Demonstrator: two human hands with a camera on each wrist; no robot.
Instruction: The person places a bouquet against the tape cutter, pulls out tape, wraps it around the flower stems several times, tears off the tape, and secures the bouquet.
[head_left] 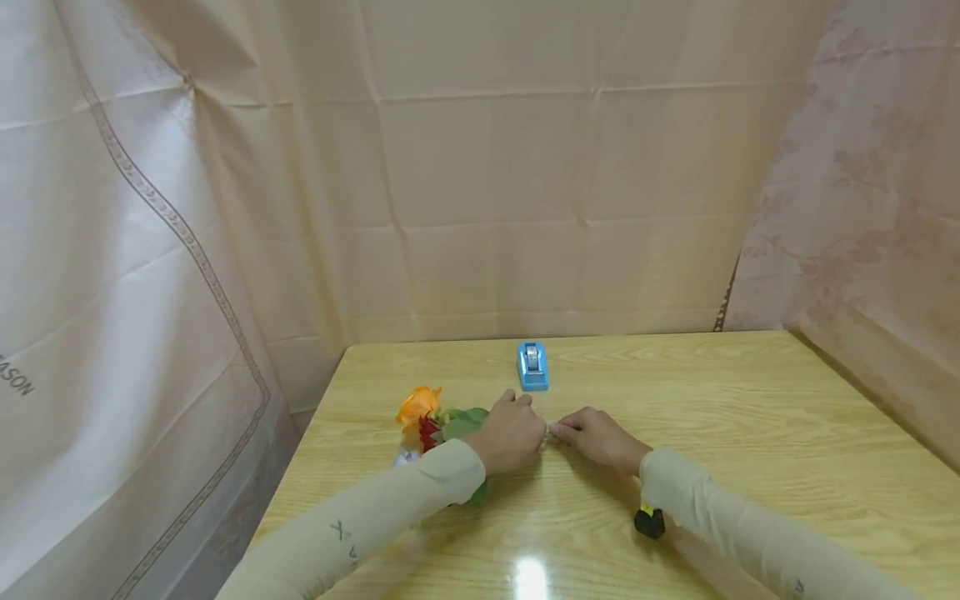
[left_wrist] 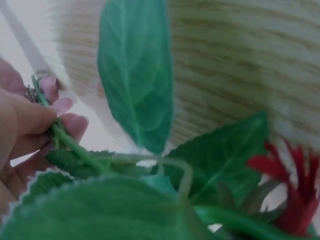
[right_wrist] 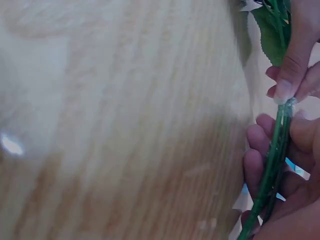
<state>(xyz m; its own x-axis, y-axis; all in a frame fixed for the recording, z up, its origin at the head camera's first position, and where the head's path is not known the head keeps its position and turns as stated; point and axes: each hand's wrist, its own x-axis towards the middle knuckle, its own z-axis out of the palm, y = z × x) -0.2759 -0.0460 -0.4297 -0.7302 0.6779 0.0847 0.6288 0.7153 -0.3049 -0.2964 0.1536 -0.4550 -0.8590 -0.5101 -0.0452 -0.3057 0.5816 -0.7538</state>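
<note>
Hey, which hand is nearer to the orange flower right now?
Left. The left hand grips the stems to the right of the orange flower; the right hand holds them farther right, beyond the left.

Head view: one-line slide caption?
Left hand and right hand grip flower stems over a wood-grain table, blue tape dispenser beyond.
</note>
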